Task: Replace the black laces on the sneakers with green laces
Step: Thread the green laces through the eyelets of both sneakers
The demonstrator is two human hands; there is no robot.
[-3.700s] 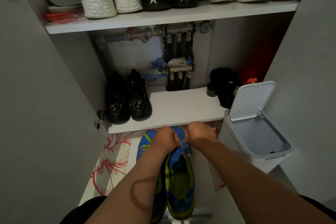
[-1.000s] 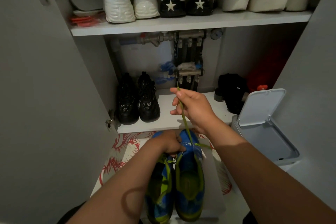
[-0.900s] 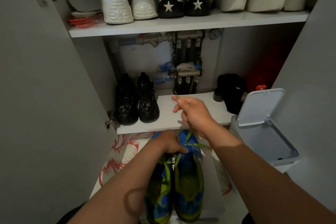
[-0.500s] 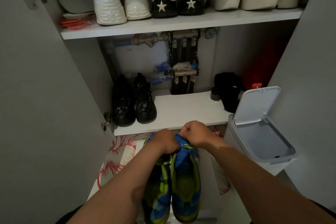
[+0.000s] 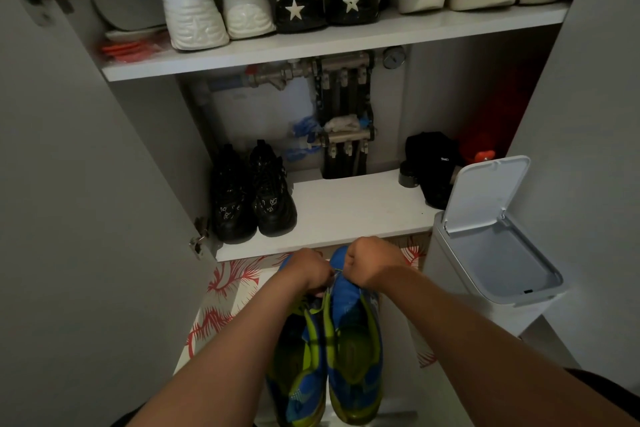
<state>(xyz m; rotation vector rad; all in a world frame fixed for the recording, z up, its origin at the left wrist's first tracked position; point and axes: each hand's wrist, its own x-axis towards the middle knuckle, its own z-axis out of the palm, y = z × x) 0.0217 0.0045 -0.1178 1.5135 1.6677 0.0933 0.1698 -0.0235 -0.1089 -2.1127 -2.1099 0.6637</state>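
Note:
Two blue and lime-green sneakers stand side by side on the floor, toes away from me: the left sneaker (image 5: 299,371) and the right sneaker (image 5: 355,347). Both my hands sit over the toe end of the right one. My left hand (image 5: 304,272) is curled, pinching at the lacing. My right hand (image 5: 372,262) is a fist pinching a thin green lace (image 5: 338,270) that shows only as a short strand between the two hands. The eyelets are hidden under my hands.
An open cupboard faces me, its doors swung out on both sides. Black sneakers (image 5: 252,194) stand on the lower shelf (image 5: 346,215); white shoes fill the upper shelf. A white bin (image 5: 491,253) with raised lid stands at right. A red-patterned mat (image 5: 225,295) lies under the sneakers.
A second ago my right hand was raised above the shoe, pulling the green lace upward. It has come down to the toe of the right sneaker, beside my left hand.

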